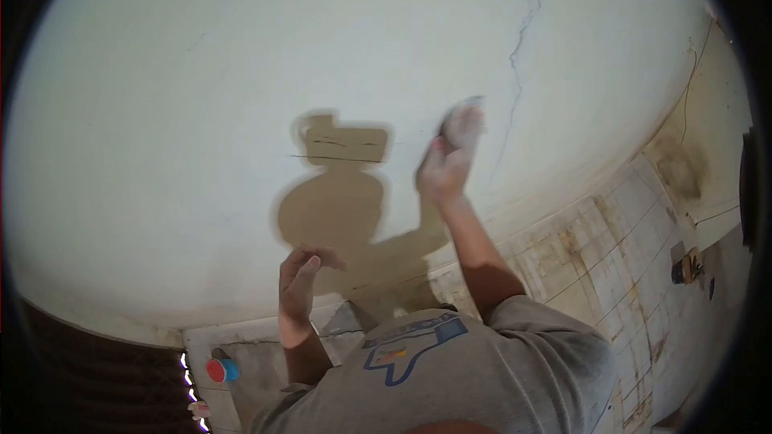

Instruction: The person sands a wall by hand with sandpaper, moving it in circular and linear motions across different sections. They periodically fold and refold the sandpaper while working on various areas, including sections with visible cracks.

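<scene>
Nearest the camera lay the person's grey T-shirt point(515, 362), with a blue thumbs-up print point(406, 345) on its front. Just above the shirt, on the left, the left hand point(299, 285) was held up empty. Its fingers were loosely spread and half curled, and the thumb stood apart from them. It was close to the wall point(161, 112), but whether it touched the plaster could not be told.

Higher and further out, the right arm stretched up to the right hand point(449, 162), which was pressed flat toward the wall. Its fingers lay close together over a pad point(465, 111), a thin flat piece with a dark edge that was blurred in the picture. The pad sat between the palm and the pale plaster, above the hand's fingertips and level with the top of the shadow.

That shadow point(338, 201), the person's own, fell brown across the wall between the two hands, the head part topped by a square shape. To the right of the pad a thin crack point(519, 48) ran up the plaster. Lower right, the wall turned to stained pale tiles point(619, 257), with a small dark object point(683, 268) beyond them. Far at the lower left, near the wall's foot, lay a small red-and-blue thing point(221, 370).
</scene>
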The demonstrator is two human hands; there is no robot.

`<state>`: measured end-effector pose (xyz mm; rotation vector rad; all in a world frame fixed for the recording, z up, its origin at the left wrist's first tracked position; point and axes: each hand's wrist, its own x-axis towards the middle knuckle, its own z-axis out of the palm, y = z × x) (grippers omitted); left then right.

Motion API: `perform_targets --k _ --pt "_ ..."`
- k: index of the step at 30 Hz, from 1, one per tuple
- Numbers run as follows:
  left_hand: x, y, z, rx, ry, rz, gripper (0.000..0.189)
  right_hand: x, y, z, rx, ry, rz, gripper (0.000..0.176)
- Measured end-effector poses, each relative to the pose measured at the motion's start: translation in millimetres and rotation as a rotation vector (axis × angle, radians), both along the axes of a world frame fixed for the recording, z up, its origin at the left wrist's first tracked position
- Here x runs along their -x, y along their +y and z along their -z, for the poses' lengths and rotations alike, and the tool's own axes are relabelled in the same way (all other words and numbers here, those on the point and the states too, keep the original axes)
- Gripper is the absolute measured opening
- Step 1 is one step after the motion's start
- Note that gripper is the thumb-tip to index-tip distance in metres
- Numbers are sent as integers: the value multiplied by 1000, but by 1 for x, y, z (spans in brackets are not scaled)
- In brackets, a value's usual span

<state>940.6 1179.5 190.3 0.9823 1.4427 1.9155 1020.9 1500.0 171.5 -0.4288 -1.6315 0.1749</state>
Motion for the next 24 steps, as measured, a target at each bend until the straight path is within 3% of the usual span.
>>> perform_targets --k 3,6,9,11,14,17,21,24 --pt "12 -22 12 10 -98 -44 24 -1 22 -33 134 286 3 58" --pt "24 -33 25 3 -85 -121 27 -9 9 -90 60 138 237 55" --pt "34 -39 27 -105 -115 -133 27 12 -15 -126 -27 268 -150 54" --pt "46 -44 29 -108 -136 -111 23 30 -47 -122 -109 93 -164 56" --pt "58 -46 34 -104 -166 -69 20 49 -101 -96 -190 -245 -249 61" --pt "71 -41 45 -97 -186 -23 21 63 -121 -10 -263 -474 -360 68" --pt "70 -39 47 -100 -197 34 22 45 -112 71 -134 -442 -221 68" --pt "70 -34 49 -89 -163 110 21 28 -87 95 -70 -278 -4 62"
